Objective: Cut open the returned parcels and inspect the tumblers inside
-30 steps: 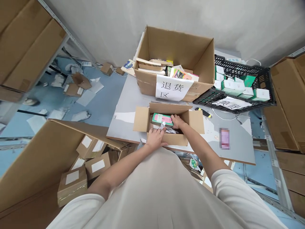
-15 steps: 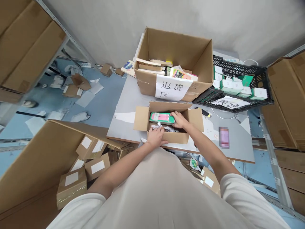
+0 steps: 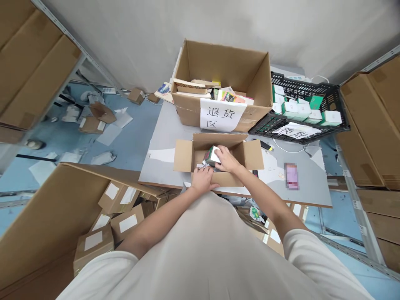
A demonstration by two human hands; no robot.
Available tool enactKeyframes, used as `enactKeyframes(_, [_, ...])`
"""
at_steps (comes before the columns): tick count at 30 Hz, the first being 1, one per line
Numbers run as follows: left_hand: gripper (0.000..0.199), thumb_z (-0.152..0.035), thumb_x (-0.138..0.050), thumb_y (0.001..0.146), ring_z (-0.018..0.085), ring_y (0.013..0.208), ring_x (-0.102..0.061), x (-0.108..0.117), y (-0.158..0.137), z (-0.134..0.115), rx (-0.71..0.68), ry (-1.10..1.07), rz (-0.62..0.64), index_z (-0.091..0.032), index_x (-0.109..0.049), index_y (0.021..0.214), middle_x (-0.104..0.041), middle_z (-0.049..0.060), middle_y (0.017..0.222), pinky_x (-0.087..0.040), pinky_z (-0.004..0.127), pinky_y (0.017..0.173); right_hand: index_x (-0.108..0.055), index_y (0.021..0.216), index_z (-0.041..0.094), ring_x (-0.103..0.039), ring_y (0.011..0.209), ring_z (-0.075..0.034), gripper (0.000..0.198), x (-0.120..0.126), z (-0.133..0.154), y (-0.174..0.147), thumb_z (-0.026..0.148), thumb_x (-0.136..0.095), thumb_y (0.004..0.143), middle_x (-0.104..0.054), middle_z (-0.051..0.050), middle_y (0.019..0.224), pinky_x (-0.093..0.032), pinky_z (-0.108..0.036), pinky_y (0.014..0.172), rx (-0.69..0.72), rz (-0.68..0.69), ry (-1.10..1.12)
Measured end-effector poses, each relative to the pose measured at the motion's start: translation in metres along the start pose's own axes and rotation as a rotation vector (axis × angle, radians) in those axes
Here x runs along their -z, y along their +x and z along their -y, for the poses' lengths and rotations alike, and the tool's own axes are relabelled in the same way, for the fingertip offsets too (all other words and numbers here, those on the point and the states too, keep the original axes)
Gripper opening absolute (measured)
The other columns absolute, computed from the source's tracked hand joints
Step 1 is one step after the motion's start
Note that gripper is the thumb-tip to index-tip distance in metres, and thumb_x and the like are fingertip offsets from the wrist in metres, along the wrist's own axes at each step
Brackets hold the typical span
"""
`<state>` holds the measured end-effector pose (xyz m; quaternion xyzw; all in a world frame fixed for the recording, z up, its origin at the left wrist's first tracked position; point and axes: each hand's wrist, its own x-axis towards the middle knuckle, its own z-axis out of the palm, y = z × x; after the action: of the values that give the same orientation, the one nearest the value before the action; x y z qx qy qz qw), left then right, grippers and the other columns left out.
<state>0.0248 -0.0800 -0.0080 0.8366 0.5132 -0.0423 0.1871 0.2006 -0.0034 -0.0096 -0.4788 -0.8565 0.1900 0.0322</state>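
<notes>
A small open cardboard box (image 3: 183, 157) stands near the table's front edge, its side flaps spread outward. Inside it, my right hand (image 3: 227, 159) is closed around a green-and-white product box (image 3: 213, 155), which is tipped so that its white end faces up. My left hand (image 3: 202, 179) lies over the carton's near wall, fingers curled inside and thumb outside. Crumpled white paper (image 3: 200, 166) shows by the left fingertips, partly covered by the hand.
Behind stands a large carton (image 3: 187, 113) of books, with a black crate (image 3: 342, 118) of green-and-white boxes to its right. A yellow-black cutter (image 3: 265, 145) and a blurred pink item (image 3: 291, 176) lie on the table (image 3: 161, 137). A big carton (image 3: 37, 221) of parcels stands left.
My right hand has turned the green-and-white box from lying lengthwise to end-up, shifting slightly left. My left hand remains at the carton's near wall. The view has shifted a little.
</notes>
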Motion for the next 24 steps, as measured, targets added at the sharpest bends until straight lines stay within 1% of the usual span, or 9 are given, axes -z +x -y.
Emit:
enactKeyframes(6, [0.080,-0.073,-0.055,0.075,0.034,0.114,-0.056,0.003,-0.001,0.001,-0.008,-0.036,0.007,-0.013,-0.050,0.127,-0.061,0.020,0.125,-0.034,0.047,0.098,-0.049,0.114,0.015,-0.045,0.107,-0.028,0.043,0.022,0.000,0.013,0.026,-0.064,0.074,-0.050,-0.015,0.118,-0.039,-0.039,0.094,0.038,0.029,0.024])
enactKeyframes(11, [0.089,-0.079,-0.051,0.072,0.041,0.116,-0.056,0.009,0.003,0.005,0.108,-0.276,0.082,-0.011,-0.051,0.128,-0.061,0.024,0.124,-0.032,0.052,0.100,-0.049,0.102,0.020,-0.051,0.104,-0.030,0.037,0.081,-0.008,-0.033,0.031,-0.066,0.072,-0.055,-0.014,0.113,-0.043,-0.043,0.090,0.112,-0.322,0.055])
enactKeyframes(13, [0.089,-0.079,-0.045,0.075,0.043,0.124,-0.050,0.013,0.008,0.008,0.202,-0.517,0.093,-0.012,-0.048,0.134,-0.057,0.025,0.131,-0.030,0.054,0.103,-0.047,0.101,0.023,-0.054,0.102,-0.030,0.037,0.118,-0.004,-0.065,0.033,-0.069,0.072,-0.056,-0.013,0.112,-0.045,-0.043,0.086,0.133,-0.480,0.041])
enactKeyframes(15, [0.087,-0.078,-0.042,0.078,0.041,0.137,-0.036,0.023,0.016,0.009,0.284,-0.879,0.012,-0.018,-0.041,0.141,-0.045,0.021,0.146,-0.026,0.053,0.108,-0.047,0.100,0.025,-0.056,0.105,-0.030,0.040,0.155,0.004,-0.097,0.034,-0.071,0.071,-0.056,-0.013,0.114,-0.046,-0.044,0.085,0.149,-0.587,0.013])
enactKeyframes(17, [0.084,-0.078,-0.039,0.080,0.036,0.143,-0.027,0.038,0.026,0.007,0.276,-1.359,-0.067,-0.025,-0.035,0.145,-0.035,0.015,0.154,-0.027,0.051,0.110,-0.047,0.100,0.026,-0.057,0.107,-0.031,0.042,0.182,0.016,-0.122,0.034,-0.074,0.070,-0.057,-0.012,0.117,-0.047,-0.044,0.085,0.176,-0.639,0.001])
enactKeyframes(18, [0.083,-0.079,-0.036,0.080,0.036,0.143,-0.029,0.046,0.030,0.005,0.225,-1.609,-0.037,-0.028,-0.034,0.145,-0.036,0.013,0.154,-0.029,0.052,0.109,-0.047,0.100,0.026,-0.058,0.107,-0.031,0.043,0.189,0.022,-0.131,0.035,-0.075,0.069,-0.057,-0.012,0.118,-0.048,-0.044,0.085,0.198,-0.650,0.007])
enactKeyframes(20, [0.083,-0.080,-0.034,0.080,0.039,0.135,-0.041,0.063,0.037,0.000,0.067,-2.013,0.195,-0.026,-0.038,0.143,-0.045,0.015,0.147,-0.036,0.058,0.103,-0.046,0.100,0.027,-0.059,0.108,-0.030,0.044,0.192,0.032,-0.138,0.037,-0.076,0.070,-0.058,-0.012,0.120,-0.049,-0.045,0.085,0.240,-0.648,0.041])
enactKeyframes(22, [0.077,-0.072,-0.039,0.083,0.040,0.123,-0.053,0.072,0.041,-0.004,-0.049,-2.220,0.447,-0.018,-0.045,0.138,-0.057,0.018,0.134,-0.040,0.061,0.098,-0.045,0.103,0.027,-0.059,0.109,-0.030,0.044,0.182,0.038,-0.135,0.038,-0.075,0.072,-0.057,-0.013,0.121,-0.050,-0.045,0.085,0.256,-0.634,0.079])
enactKeyframes(24, [0.063,-0.057,-0.047,0.086,0.036,0.113,-0.060,0.071,0.042,-0.004,-0.040,-2.308,0.521,-0.013,-0.050,0.131,-0.065,0.018,0.121,-0.042,0.058,0.097,-0.044,0.108,0.026,-0.057,0.114,-0.031,0.046,0.170,0.041,-0.129,0.040,-0.073,0.074,-0.055,-0.016,0.124,-0.050,-0.046,0.087,0.252,-0.589,0.098])
